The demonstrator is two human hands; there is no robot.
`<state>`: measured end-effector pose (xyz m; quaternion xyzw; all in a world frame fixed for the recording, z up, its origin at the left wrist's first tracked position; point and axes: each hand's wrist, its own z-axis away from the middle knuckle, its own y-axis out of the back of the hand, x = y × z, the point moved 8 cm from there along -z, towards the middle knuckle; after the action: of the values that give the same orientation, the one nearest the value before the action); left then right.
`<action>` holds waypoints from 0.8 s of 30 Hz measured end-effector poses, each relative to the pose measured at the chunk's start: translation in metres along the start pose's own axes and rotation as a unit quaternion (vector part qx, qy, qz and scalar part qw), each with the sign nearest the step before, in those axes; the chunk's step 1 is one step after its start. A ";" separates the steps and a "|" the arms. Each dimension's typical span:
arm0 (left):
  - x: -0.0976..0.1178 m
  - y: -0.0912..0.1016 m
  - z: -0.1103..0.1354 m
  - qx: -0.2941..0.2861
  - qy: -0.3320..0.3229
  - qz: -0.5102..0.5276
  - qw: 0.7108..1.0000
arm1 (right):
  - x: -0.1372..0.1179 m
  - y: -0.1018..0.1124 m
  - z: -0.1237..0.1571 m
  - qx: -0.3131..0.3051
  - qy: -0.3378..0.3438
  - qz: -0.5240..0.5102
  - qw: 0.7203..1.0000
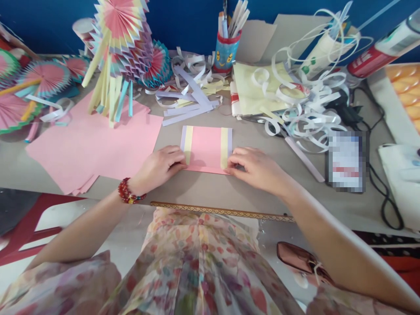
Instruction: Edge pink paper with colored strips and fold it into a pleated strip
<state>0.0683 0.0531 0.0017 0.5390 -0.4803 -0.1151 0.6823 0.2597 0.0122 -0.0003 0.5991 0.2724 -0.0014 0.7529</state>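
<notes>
A pink sheet of paper (pixel 206 146) with yellow and lilac bands along its left and right sides lies on the table in front of me. Its near edge shows a narrow folded strip. My left hand (pixel 167 164) pinches the near left corner, thumb and fingers together. At the near right corner my right hand (pixel 247 164) pinches the paper the same way. A beaded red bracelet (pixel 126 191) circles my left wrist. Left of the sheet are stacked larger pink sheets (pixel 108 140), and beyond it are loose lilac paper strips (pixel 188 111).
Pleated paper fans (pixel 127 48) stand and lie at the back left. A blue pen cup (pixel 227 52) stands at the back. Curled white strips (pixel 305 127), a phone (pixel 346 162) and a black cable (pixel 382 205) lie to the right. A patterned stick (pixel 219 211) runs along the near edge.
</notes>
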 end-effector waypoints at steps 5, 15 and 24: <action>0.000 0.000 -0.001 -0.003 -0.001 0.000 1.000 | -0.002 0.000 0.000 -0.006 -0.007 0.010 1.000; 0.001 0.001 -0.001 -0.004 -0.002 0.006 1.000 | -0.005 -0.001 0.003 -0.004 -0.006 0.042 0.999; 0.001 0.001 -0.001 -0.003 -0.002 -0.003 1.000 | -0.006 -0.002 0.004 0.005 0.001 0.059 0.998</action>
<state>0.0693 0.0530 0.0029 0.5382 -0.4798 -0.1192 0.6826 0.2559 0.0062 0.0005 0.6176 0.2374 0.0426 0.7486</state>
